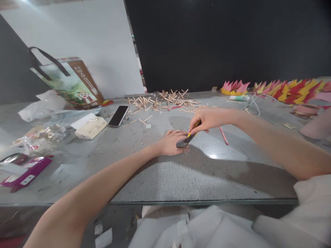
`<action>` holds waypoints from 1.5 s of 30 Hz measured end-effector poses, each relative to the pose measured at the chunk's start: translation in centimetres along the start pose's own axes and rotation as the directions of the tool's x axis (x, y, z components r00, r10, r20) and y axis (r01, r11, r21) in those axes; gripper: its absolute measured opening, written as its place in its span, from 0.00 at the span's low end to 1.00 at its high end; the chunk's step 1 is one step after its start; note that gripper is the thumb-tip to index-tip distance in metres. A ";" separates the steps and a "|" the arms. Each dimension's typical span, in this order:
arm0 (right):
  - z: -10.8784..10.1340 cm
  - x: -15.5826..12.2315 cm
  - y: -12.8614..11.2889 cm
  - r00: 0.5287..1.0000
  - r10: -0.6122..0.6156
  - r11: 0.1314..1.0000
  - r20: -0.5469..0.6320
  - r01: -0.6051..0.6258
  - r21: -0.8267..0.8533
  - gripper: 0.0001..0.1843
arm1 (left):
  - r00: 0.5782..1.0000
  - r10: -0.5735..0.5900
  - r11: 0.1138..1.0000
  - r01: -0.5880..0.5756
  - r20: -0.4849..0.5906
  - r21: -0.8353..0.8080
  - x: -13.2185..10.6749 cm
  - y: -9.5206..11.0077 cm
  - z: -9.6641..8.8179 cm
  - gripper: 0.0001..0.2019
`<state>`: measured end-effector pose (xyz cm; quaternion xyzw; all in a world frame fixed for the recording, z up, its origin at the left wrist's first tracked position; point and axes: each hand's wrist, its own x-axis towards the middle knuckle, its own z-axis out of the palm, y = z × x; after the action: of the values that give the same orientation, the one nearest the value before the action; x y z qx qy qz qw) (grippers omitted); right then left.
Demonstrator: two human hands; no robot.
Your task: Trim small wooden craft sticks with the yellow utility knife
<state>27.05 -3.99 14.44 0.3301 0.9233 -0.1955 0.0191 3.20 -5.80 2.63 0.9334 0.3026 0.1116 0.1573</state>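
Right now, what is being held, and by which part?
The right hand holds a black-and-yellow tool by its upper end. Whether the left hand, partly hidden behind the tool, grips anything cannot be told.

My right hand (pixel 203 119) hides part of the pliers (pixel 182 143), and my pale sleeve (pixel 314 203) gets cut off at the right edge.

From my end, I can read no words. Pale lettering (pixel 89 83) on the boxy green-and-brown carrier bag with dark handles (pixel 72 86) is too blurred.
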 end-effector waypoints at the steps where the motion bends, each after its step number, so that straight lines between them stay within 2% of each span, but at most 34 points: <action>1: 0.0 0.0 0.1 1.000 -0.002 1.000 -0.001 0.002 0.002 0.15 | 1.000 0.001 1.000 -0.001 -0.002 -0.003 0.0 0.0 0.0 0.23; 15: -0.2 -0.1 -0.5 0.999 -0.036 0.999 -0.003 0.036 0.000 0.14 | 1.000 0.011 1.000 -0.011 -0.018 0.001 -0.1 0.1 0.0 0.22; 32: -0.2 -0.1 -0.3 1.000 -0.011 1.000 0.016 0.011 0.003 0.16 | 1.000 0.000 1.000 0.000 0.004 0.013 0.1 0.0 0.0 0.25; 45: -0.1 0.0 -0.5 1.000 -0.005 1.000 0.017 0.005 0.008 0.16 | 1.000 0.000 1.000 0.000 -0.004 0.013 0.0 0.0 0.1 0.23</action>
<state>26.75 -4.29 14.72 0.3259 0.9232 -0.2020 0.0253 3.24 -5.80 2.58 0.9342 0.3036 0.1114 0.1507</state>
